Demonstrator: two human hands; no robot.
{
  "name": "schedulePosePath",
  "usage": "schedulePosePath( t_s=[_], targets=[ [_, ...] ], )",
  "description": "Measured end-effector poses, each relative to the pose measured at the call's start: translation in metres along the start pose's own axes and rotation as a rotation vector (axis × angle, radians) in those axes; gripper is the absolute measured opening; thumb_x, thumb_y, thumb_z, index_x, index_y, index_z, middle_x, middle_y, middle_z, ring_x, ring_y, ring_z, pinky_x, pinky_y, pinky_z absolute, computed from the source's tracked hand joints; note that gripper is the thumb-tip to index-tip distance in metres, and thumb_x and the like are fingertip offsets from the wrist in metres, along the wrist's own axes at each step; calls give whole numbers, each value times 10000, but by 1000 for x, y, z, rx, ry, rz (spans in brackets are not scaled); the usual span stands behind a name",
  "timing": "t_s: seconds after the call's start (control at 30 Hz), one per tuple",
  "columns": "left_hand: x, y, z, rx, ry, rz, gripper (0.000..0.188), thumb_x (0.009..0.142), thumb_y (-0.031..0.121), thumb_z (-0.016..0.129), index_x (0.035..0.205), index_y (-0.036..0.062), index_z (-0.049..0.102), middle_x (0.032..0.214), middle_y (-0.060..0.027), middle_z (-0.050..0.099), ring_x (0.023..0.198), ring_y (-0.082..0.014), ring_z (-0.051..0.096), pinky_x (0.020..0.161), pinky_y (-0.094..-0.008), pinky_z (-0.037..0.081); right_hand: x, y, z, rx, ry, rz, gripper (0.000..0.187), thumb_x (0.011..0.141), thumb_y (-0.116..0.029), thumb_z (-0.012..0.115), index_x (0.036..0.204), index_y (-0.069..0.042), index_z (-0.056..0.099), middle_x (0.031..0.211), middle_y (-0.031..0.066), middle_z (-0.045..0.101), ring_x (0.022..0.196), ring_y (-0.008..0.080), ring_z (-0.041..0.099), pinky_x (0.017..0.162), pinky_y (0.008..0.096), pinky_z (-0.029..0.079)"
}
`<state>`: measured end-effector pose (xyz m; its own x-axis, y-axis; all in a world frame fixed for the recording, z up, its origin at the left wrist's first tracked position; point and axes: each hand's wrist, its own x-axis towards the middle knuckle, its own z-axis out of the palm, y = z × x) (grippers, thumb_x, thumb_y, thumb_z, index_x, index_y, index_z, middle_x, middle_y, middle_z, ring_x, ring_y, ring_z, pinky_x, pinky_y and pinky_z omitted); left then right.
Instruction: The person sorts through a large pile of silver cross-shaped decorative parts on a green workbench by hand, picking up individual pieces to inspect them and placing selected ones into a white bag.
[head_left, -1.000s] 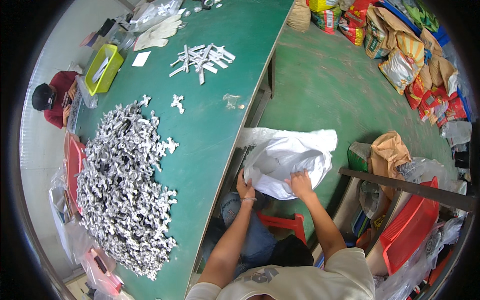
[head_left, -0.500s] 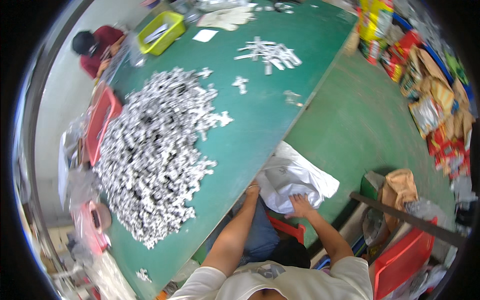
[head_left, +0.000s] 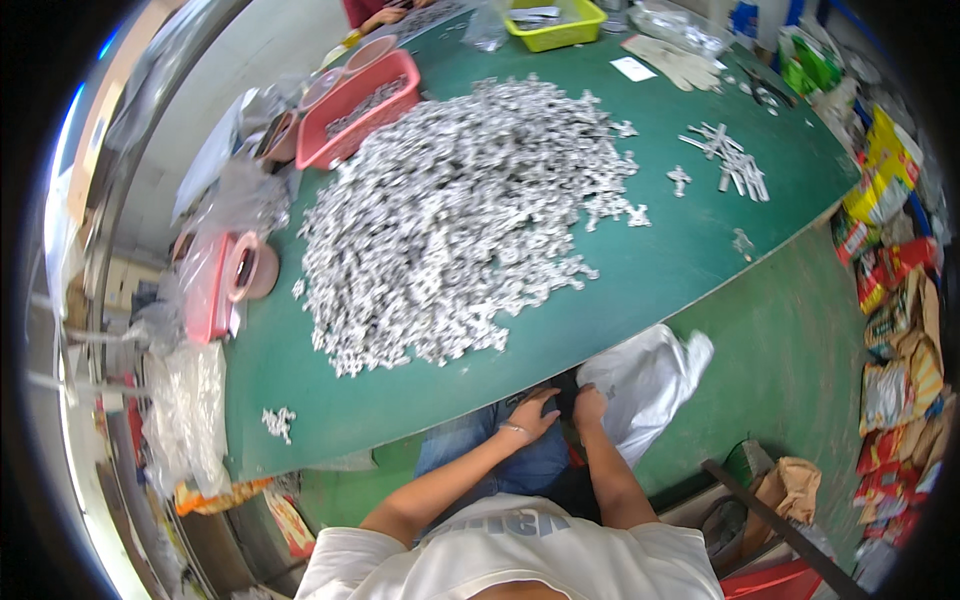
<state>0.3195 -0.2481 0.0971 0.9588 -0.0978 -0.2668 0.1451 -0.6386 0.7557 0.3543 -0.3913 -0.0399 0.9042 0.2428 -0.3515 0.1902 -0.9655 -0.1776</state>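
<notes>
My left hand (head_left: pixel 535 413) rests over the jeans (head_left: pixel 458 447) at the table's near edge, its thumb and fingers apart. Just right of it, my right hand (head_left: pixel 590 406) is closed at the left edge of a white sack (head_left: pixel 650 385), which hangs beside my legs, partly under the tabletop. Between the hands lies a dark patch (head_left: pixel 567 393) that I cannot make out. On the green table (head_left: pixel 640 290), beyond both hands, spreads a large heap of small grey-white parts (head_left: pixel 450 220).
Along the table's left side stand a pink basket (head_left: pixel 345 150) of parts and a pink cup (head_left: pixel 252 268). A yellow-green basket (head_left: pixel 553 35), a glove (head_left: pixel 680 63) and a few strips (head_left: pixel 735 165) lie farther off. A co-worker's hand (head_left: pixel 385 17) shows at the top. Bags (head_left: pixel 885 385) line the right.
My view has turned left. My right hand has gone from lying spread on the sack to closed at its left edge, near my left hand. The sack now hangs longer and flatter.
</notes>
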Motion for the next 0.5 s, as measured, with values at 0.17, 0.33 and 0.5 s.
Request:
schedulePosePath(
  t_s=[0.17,0.33,0.5],
  targets=[
    [-56,11,-49,-205,38,-157,373,745,96,617,1093,0,520,1002,-172,586,929,-270,576,824,-331,453,24,-11,32,140,-195,238,228,801,-211,508,982,-84,564,957,93,599,846,246,608,754,354,476],
    [-86,-17,-50,-247,67,-164,374,743,84,626,1090,-4,518,958,-160,604,890,-246,595,785,-323,473,6,-21,16,337,-248,384,523,748,-334,593,1131,-26,412,1119,173,509,1019,339,512,854,424,418],
    [-93,-39,-38,-282,61,-112,379,738,90,632,1089,1,521,951,-160,606,878,-246,597,785,-322,474,-19,-2,-10,301,-291,233,847,636,-447,700,1239,-14,293,1182,206,447,1083,355,454,895,433,385]
  ],
)
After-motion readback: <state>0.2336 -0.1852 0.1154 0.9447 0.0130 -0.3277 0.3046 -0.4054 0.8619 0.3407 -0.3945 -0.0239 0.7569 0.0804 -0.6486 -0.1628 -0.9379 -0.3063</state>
